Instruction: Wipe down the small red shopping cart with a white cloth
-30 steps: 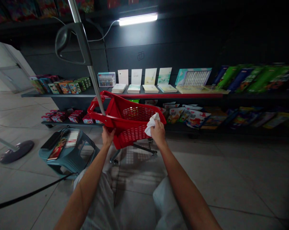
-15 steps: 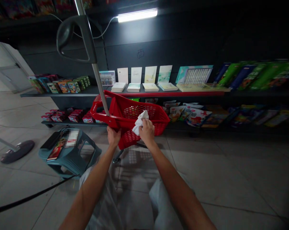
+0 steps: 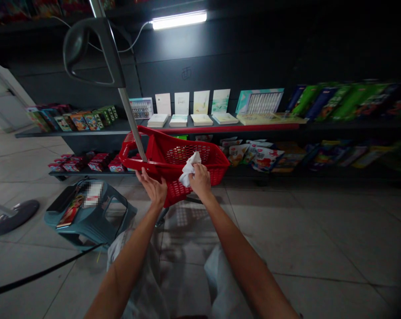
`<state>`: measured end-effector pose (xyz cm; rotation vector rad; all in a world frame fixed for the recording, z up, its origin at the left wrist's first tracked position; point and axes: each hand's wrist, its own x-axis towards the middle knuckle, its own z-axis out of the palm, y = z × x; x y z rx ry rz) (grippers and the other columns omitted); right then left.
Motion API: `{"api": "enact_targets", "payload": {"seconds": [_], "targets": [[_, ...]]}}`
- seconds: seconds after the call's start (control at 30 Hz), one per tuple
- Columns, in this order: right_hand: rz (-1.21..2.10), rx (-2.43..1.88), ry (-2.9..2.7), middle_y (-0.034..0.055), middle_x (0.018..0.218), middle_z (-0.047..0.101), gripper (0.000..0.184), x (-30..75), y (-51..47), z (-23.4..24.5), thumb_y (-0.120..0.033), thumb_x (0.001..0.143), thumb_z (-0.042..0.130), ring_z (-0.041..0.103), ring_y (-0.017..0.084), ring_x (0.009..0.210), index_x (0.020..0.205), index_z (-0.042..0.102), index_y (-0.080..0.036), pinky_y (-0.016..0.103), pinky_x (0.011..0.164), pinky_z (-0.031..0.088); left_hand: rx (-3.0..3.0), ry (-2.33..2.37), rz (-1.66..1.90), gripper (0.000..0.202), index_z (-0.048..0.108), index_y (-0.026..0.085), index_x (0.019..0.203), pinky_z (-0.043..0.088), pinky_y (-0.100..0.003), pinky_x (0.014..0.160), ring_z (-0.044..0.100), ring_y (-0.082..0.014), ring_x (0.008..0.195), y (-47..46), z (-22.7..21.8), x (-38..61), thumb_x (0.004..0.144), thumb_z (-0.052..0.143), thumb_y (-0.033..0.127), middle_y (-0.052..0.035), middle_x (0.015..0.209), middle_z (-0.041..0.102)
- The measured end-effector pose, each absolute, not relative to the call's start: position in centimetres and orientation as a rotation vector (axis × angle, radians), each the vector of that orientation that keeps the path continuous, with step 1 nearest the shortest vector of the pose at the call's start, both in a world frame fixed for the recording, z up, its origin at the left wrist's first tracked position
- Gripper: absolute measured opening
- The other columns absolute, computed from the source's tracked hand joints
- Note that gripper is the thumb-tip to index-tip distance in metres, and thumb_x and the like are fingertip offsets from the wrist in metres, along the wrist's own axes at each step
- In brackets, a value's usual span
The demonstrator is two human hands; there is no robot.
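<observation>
In front of me stands a small red plastic shopping cart (image 3: 217, 166) with perforated basket walls and a grey metal pole (image 3: 131, 119) rising at its handle end. My right hand (image 3: 201, 180) pinches a crumpled white cloth (image 3: 186, 174) against the near side of the basket, by the rim. Whether the cloth is fabric or paper I cannot tell. My left hand (image 3: 154, 189) rests against the cart's near side below the handle, its fingers stretched out and apart. It holds nothing. A black loop-shaped grip (image 3: 118, 62) sits higher on the pole.
Behind the cart runs a dark shelf (image 3: 119, 128) with upright cards, booklets and boxes; snack bags (image 3: 268, 158) lie on the level below. At left are a blue-grey plastic stool (image 3: 114, 195) with items on top, a round stand base (image 3: 19, 215) and a black cable (image 3: 44, 272).
My left hand's fingers have spread and lifted up along the cart's side. The right hand stays on the cloth at the rim. The whole view has shifted slightly.
</observation>
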<state>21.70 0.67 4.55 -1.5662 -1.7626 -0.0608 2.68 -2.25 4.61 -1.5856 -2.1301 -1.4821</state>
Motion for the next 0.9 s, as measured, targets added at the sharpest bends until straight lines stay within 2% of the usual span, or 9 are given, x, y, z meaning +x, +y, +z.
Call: {"api": "enact_targets", "payload": {"seconds": [0.1, 0.2, 0.3, 0.4, 0.53, 0.7, 0.83, 0.9], "targets": [[-0.05, -1.555, -1.755, 0.0176, 0.143, 0.062, 0.043, 21.8, 0.5, 4.7, -0.02, 0.093, 0.051, 0.05, 0.033, 0.136, 0.134, 0.059, -0.013, 0.047, 0.111, 0.042, -1.651, -2.087, -1.369, 0.087, 0.017, 0.013, 0.164, 0.017, -0.06, 0.134, -0.007, -0.0346, 0.165, -3.0, 4.9, 3.1, 0.091, 0.064, 0.025, -0.0218, 0.175, -0.003], [-0.058, -1.546, -1.761, 0.0172, 0.142, 0.062, 0.042, 22.0, 0.4, 4.7, -0.02, 0.093, 0.05, 0.049, 0.032, 0.136, 0.134, 0.059, -0.014, 0.046, 0.111, 0.043, -1.725, -2.075, -1.322, 0.085, 0.026, 0.019, 0.164, 0.017, -0.062, 0.134, -0.014, -0.0374, 0.164, -3.2, 5.2, 3.0, 0.089, 0.066, 0.019, -0.0138, 0.177, -0.011], [-0.068, -1.534, -1.773, 0.0167, 0.142, 0.063, 0.041, 22.2, 0.3, 4.6, -0.02, 0.093, 0.051, 0.05, 0.032, 0.135, 0.133, 0.06, -0.014, 0.045, 0.109, 0.043, -1.733, -2.078, -1.359, 0.087, 0.023, 0.021, 0.166, 0.021, -0.063, 0.132, -0.011, -0.0377, 0.164, -3.1, 5.7, 2.7, 0.09, 0.065, 0.018, -0.0129, 0.177, -0.01], [-0.06, -1.541, -1.78, 0.0165, 0.142, 0.063, 0.041, 22.4, 0.3, 4.6, -0.019, 0.093, 0.051, 0.051, 0.031, 0.135, 0.132, 0.06, -0.014, 0.044, 0.107, 0.045, -1.68, -2.068, -1.401, 0.097, 0.012, 0.021, 0.168, 0.026, -0.057, 0.132, -0.006, -0.0351, 0.165, -3.0, 6.1, 2.3, 0.089, 0.069, 0.022, -0.0151, 0.177, -0.01], [-0.056, -1.541, -1.781, 0.0172, 0.143, 0.063, 0.042, 22.4, 0.3, 4.6, -0.019, 0.093, 0.052, 0.05, 0.031, 0.135, 0.133, 0.06, -0.014, 0.043, 0.107, 0.045, -1.671, -2.072, -1.336, 0.101, 0.015, 0.024, 0.169, 0.029, -0.052, 0.131, -0.007, -0.0364, 0.165, -2.8, 6.3, 2.2, 0.086, 0.073, 0.023, -0.0128, 0.177, -0.012], [-0.058, -1.515, -1.771, 0.0164, 0.142, 0.063, 0.041, 22.4, 0.5, 4.3, -0.019, 0.092, 0.052, 0.05, 0.031, 0.135, 0.133, 0.061, -0.014, 0.043, 0.109, 0.044, -1.644, -2.015, -1.236, 0.09, 0.027, 0.025, 0.167, 0.028, -0.06, 0.127, 0.004, -0.0445, 0.163, -3.4, 6.7, 2.4, 0.088, 0.071, 0.024, -0.0163, 0.177, -0.003], [-0.063, -1.479, -1.754, 0.0157, 0.14, 0.063, 0.042, 22.5, 0.7, 4.0, -0.017, 0.09, 0.053, 0.049, 0.031, 0.134, 0.131, 0.061, -0.013, 0.043, 0.113, 0.042, -1.59, -1.985, -1.251, 0.08, 0.041, 0.029, 0.161, 0.031, -0.067, 0.122, 0.026, -0.0442, 0.156, -3.8, 7.2, 1.8, 0.087, 0.072, 0.023, -0.0175, 0.174, 0.015], [-0.067, -1.471, -1.749, 0.0161, 0.14, 0.063, 0.043, 22.6, 0.8, 3.8, -0.016, 0.09, 0.052, 0.049, 0.032, 0.133, 0.132, 0.061, -0.012, 0.043, 0.114, 0.042, -1.594, -1.939, -1.265, 0.071, 0.05, 0.028, 0.155, 0.033, -0.066, 0.121, 0.032, -0.0426, 0.153, -3.8, 7.3, 1.3, 0.088, 0.071, 0.024, -0.0182, 0.17, 0.025]]}}
